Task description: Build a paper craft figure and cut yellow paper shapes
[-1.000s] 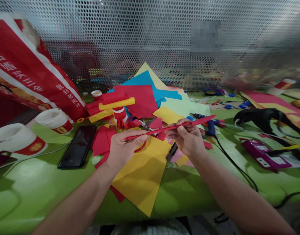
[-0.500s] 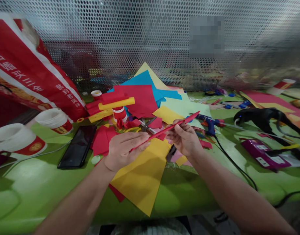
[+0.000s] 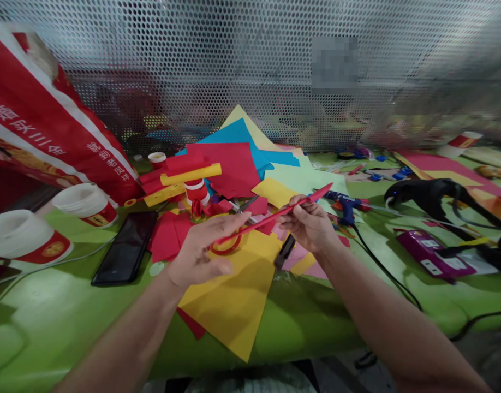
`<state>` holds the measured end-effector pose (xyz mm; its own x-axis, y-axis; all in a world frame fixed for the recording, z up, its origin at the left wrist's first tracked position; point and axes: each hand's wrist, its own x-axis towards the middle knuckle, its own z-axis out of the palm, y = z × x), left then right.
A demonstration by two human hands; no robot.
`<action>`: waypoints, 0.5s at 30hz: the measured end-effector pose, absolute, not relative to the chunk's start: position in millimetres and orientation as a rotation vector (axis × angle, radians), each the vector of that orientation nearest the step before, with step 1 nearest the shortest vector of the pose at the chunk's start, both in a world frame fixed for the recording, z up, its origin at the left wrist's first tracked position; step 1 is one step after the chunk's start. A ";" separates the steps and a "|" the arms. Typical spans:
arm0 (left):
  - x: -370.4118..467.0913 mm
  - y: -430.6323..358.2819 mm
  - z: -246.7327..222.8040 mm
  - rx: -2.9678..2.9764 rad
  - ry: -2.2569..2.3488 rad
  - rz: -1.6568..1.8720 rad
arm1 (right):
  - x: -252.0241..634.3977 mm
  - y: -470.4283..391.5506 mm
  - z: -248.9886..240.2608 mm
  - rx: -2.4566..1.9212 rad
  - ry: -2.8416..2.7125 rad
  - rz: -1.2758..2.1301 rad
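Observation:
A narrow red paper piece (image 3: 270, 217), seen nearly edge-on, slants up to the right above the table. My right hand (image 3: 310, 222) pinches it right of its middle between thumb and fingers. At its lower left end is my left hand (image 3: 203, 248), thumb and fingers spread apart; whether the paper touches that palm is unclear. Beneath the paper lie a yellow sheet (image 3: 234, 295) and scissors with red handles (image 3: 228, 248), partly hidden. Behind the hands stands a red and white paper cup (image 3: 196, 191) with a yellow roll (image 3: 191, 173) above it.
A black phone (image 3: 125, 248) and white cups (image 3: 85, 204) are at the left, near a large red bag (image 3: 66, 120). Blue and red sheets (image 3: 230, 164) are piled behind. To the right are a blue glue gun (image 3: 346, 206) and a purple power strip (image 3: 433, 255).
My left hand has opened, its thumb moving down away from the red paper. The red scissor handles now show beneath. The view has shifted slightly.

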<state>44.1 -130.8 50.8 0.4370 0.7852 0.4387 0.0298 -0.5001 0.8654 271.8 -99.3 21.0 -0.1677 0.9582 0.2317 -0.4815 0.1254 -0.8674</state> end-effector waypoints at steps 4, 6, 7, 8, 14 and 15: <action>43.7 -123.3 50.4 1.404 0.726 1.177 | 273.3 -101.6 22.6 -0.611 -1.181 1.370; 48.1 -122.4 51.8 1.345 0.835 1.138 | 271.4 -104.4 21.0 -0.607 -1.229 1.369; 51.1 -122.9 52.4 1.381 0.902 1.080 | 270.0 -105.9 19.9 -0.597 -1.258 1.373; 54.1 -124.0 52.7 1.444 0.968 1.005 | 268.5 -107.3 18.7 -0.585 -1.288 1.376; 65.8 -130.3 43.4 1.819 1.149 0.981 | 260.4 -112.4 14.1 -0.617 -1.368 1.364; 66.2 -130.6 40.7 1.890 1.167 1.032 | 259.5 -112.7 13.8 -0.629 -1.367 1.359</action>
<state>66.2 -130.6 40.7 0.2839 0.9197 0.2712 0.3821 -0.3680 0.8477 259.5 -112.7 13.8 -0.3028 0.9029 0.3052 -0.2998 0.2137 -0.9297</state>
